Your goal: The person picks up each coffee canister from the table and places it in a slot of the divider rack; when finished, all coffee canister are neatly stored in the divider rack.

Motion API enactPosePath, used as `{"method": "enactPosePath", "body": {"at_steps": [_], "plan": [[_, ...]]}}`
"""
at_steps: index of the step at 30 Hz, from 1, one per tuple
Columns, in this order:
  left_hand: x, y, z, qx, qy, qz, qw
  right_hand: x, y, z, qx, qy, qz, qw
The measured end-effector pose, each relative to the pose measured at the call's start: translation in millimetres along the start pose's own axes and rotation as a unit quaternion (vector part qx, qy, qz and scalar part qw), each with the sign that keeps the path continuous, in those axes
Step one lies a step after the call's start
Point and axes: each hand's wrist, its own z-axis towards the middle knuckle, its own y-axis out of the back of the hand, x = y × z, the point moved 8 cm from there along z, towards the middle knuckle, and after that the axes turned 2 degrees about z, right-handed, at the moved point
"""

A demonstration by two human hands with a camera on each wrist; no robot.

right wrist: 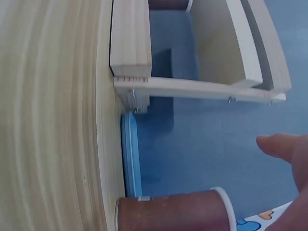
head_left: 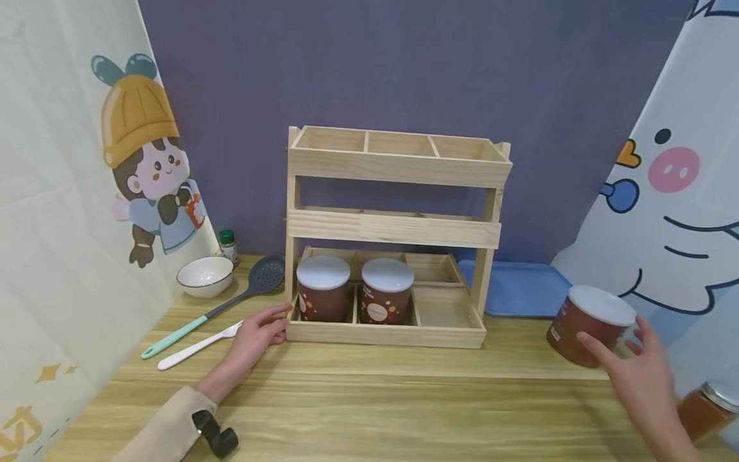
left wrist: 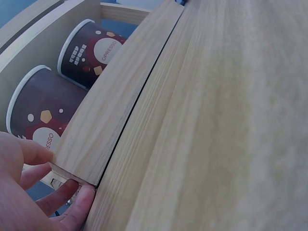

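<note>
My left hand holds the lower left corner of a three-tier wooden rack, its fingertips against the end of the bottom front board. Two brown canisters with white lids stand upright in the bottom tier: a left one and a middle one. The right compartment of that tier is bare. A third brown canister stands on the table to the right. Around it my right hand is spread, the thumb in front. In the right wrist view that thumb is apart from the canister; the other fingers are hidden.
On the left are a white bowl, a green-capped spice jar, a slotted spoon and a white fork. A blue tray lies behind the third canister. A silver-lidded jar is at the right edge.
</note>
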Motion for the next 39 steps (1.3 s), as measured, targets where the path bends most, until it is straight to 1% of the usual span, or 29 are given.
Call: {"method": "enactPosePath", "body": {"at_steps": [7, 15, 19, 23, 29, 36, 39], "plan": [[1.8, 0.4, 0.3, 0.0, 0.007, 0.0, 1.0, -5.9, 4.0, 18.7, -0.028, 0.007, -0.001, 1.0], [1.2, 1.1, 0.9, 0.0, 0.003, -0.003, 1.0, -9.9, 1.7, 40.8, -0.034, 0.013, 0.007, 0.999], [1.8, 1.4, 0.8, -0.002, 0.006, -0.002, 1.0, -8.7, -1.8, 50.7, -0.036, 0.034, 0.011, 0.999], [2.2, 1.3, 0.8, -0.001, 0.007, -0.002, 1.0, -8.7, -2.7, 61.3, -0.046, 0.05, 0.003, 0.998], [2.0, 0.6, 0.8, 0.001, 0.004, -0.005, 1.0, -16.3, -4.1, 74.2, -0.059, 0.033, -0.013, 0.998], [4.3, 0.3, 2.9, 0.002, 0.006, -0.003, 1.0, -20.1, -5.2, 80.4, -0.066, 0.03, -0.039, 0.997], [3.9, 0.1, 2.2, 0.002, 0.006, -0.004, 1.0, -21.5, -5.5, 80.8, -0.069, 0.021, -0.031, 0.997]]}}
